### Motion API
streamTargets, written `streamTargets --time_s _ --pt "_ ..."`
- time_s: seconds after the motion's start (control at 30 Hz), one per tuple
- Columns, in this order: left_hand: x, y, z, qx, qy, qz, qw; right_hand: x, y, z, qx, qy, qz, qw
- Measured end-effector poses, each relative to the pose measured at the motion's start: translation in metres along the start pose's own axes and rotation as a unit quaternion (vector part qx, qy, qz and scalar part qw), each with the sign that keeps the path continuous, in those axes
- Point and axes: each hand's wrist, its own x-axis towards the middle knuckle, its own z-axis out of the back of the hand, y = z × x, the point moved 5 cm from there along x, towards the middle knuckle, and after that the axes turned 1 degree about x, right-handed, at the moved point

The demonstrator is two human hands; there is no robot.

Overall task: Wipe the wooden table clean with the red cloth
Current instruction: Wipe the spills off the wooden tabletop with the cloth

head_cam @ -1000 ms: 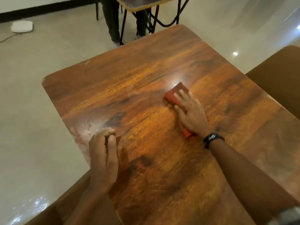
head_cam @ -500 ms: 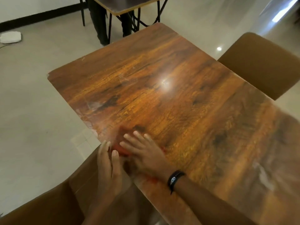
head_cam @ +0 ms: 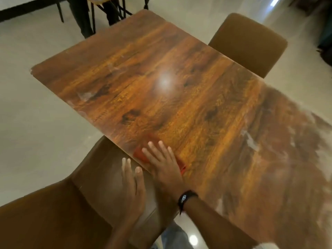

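Observation:
The wooden table fills the middle of the view, glossy, with pale smears on its right part. My right hand lies flat with straight fingers on the red cloth, pressing it down at the table's near-left edge. Most of the cloth is hidden under the hand; red shows to the left of the fingers and at the hand's right side. My left hand is held flat with straight fingers just off the table edge, over the chair seat, next to the cloth.
A brown chair stands at the near-left edge under my left hand. Another brown chair is at the far right side. Beyond the far corner are dark metal table legs and a person's legs.
My right hand swept the cloth from the table's middle to the near-left edge. My left hand uncurled, left the tabletop and now sits flat beside the edge. The view has shifted.

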Motion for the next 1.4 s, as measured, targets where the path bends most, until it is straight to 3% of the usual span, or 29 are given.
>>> streamTargets --time_s 0.13,0.23,0.3,0.4,0.47,0.57,0.73,0.83,0.9,0.97,1.07,1.13,1.2,1.33,1.4 --pt "-0.023 -0.008 -0.020 0.014 0.012 -0.036 0.999 -0.048 -0.043 0.011 -0.007 0.010 0.017 1.000" --pt "-0.034 -0.013 -0.036 0.077 0.039 -0.105 0.991 -0.051 -0.141 0.061 0.009 -0.038 -0.092 0.995" --pt "-0.039 -0.013 -0.048 0.100 0.052 -0.099 0.989 -0.050 -0.215 0.098 -0.004 -0.079 -0.160 0.984" --pt "-0.046 -0.010 -0.064 0.107 0.068 -0.089 0.988 -0.056 -0.311 0.140 0.011 -0.126 -0.319 0.939" --pt "-0.049 -0.007 -0.072 0.129 0.073 -0.096 0.984 -0.061 -0.329 0.145 0.020 -0.137 -0.373 0.917" --pt "-0.054 -0.003 -0.082 0.153 0.071 -0.085 0.982 -0.068 -0.272 0.121 0.012 -0.142 -0.305 0.942" --pt "-0.067 -0.004 -0.097 0.207 0.054 -0.102 0.971 -0.136 -0.119 0.034 0.029 -0.089 -0.165 0.982" --pt "-0.081 -0.009 -0.106 0.243 0.060 -0.144 0.957 -0.175 -0.089 0.011 -0.011 -0.052 -0.102 0.993" --pt "-0.093 -0.010 -0.112 0.262 0.091 -0.186 0.943 -0.204 -0.111 0.020 -0.033 -0.041 -0.115 0.992" --pt "-0.106 -0.009 -0.116 0.270 0.125 -0.218 0.930 -0.237 -0.151 0.039 -0.026 -0.068 -0.204 0.976" --pt "-0.116 -0.004 -0.120 0.277 0.169 -0.250 0.912 -0.269 -0.196 0.063 0.028 -0.137 -0.382 0.914" --pt "-0.122 -0.001 -0.125 0.281 0.193 -0.265 0.902 -0.261 -0.188 0.059 0.035 -0.170 -0.438 0.882" --pt "-0.126 -0.003 -0.126 0.273 0.199 -0.275 0.900 -0.235 -0.155 0.044 0.039 -0.172 -0.421 0.890" --pt "-0.131 -0.020 -0.122 0.224 0.164 -0.322 0.905 -0.183 -0.065 0.000 0.015 -0.132 -0.267 0.954" --pt "-0.134 -0.030 -0.122 0.212 0.160 -0.336 0.903 -0.181 -0.055 -0.009 0.003 -0.123 -0.226 0.966"
